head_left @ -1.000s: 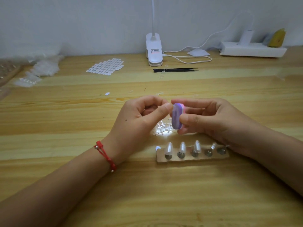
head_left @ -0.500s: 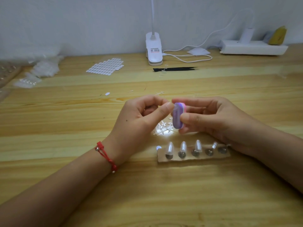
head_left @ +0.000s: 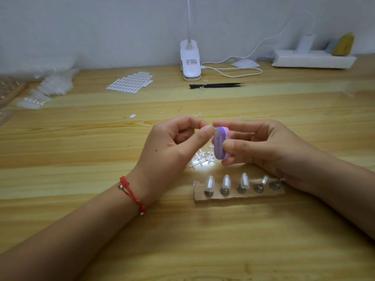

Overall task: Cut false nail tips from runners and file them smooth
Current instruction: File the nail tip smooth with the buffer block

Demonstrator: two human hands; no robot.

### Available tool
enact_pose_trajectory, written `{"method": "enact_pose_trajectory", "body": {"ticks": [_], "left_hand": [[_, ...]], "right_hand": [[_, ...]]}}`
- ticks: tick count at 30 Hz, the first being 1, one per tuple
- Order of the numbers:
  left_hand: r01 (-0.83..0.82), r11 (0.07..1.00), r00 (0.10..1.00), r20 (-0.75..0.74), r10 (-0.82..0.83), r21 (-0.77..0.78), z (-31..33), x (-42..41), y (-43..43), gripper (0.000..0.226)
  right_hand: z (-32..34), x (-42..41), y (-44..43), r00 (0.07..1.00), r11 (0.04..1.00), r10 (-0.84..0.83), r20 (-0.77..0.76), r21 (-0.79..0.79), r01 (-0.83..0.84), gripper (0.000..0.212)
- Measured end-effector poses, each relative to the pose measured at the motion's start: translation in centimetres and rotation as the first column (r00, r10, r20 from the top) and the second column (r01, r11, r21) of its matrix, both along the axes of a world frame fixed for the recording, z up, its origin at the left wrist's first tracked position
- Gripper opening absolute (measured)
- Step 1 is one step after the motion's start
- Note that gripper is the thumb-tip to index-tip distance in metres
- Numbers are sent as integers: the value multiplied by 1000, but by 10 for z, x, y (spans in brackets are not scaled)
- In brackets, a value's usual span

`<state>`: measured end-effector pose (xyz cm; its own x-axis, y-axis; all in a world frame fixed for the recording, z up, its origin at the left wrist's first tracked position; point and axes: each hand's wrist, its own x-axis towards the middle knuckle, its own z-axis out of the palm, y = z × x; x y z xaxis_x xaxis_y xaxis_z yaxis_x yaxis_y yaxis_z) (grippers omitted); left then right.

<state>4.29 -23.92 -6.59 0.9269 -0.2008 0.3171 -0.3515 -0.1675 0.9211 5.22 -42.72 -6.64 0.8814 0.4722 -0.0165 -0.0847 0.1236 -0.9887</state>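
The bench point(head_left: 81, 159) carries, close in front of me, a cardboard strip point(head_left: 239, 196) with three pearly tips point(head_left: 226, 182) standing on its pegs. My right grip point(head_left: 263, 147) is closed round the foam buffer block point(head_left: 220, 145), thumb on its near side: light and a little squashy, I judge, best held by the flat sides. My left grip point(head_left: 170, 147) pinches thumb to forefinger against the block's upper end (the nail tip there is too small to see). Thin, springy, slippery, I expect; pinch its side edges.
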Motion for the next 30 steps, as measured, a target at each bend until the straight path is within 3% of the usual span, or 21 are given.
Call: {"method": "enact_pose_trajectory", "body": {"ticks": [3, 10, 14, 19, 23, 30], "left_hand": [[48, 998, 999, -11, -48, 38, 1, -2, -1, 11], [68, 996, 997, -52, -65, 60, 0, -1, -1, 13], [25, 999, 999, -34, -24, 23, 0, -1, 0, 14], [47, 998, 998, -43, -46, 36, 0, -1, 0, 12], [24, 1000, 998, -54, -24, 6, 0, 0, 0, 11], [43, 999, 997, -67, -42, 10, 1, -1, 0, 14]], "right_hand": [[0, 1, -1, 999, 997, -32, -32, 73, 34, 37], [0, 1, 0, 997, 994, -58, -42, 85, 61, 37], [2, -1, 2, 999, 999, -40, -10, 20, 41, 36], [1, 1, 2, 994, 991, -107, -32, 79, 109, 34], [1, -3, 4, 997, 997, -73, 8, 32, 72, 31], [3, -1, 3, 983, 976, -168, -76, 129, 176, 38]]}}
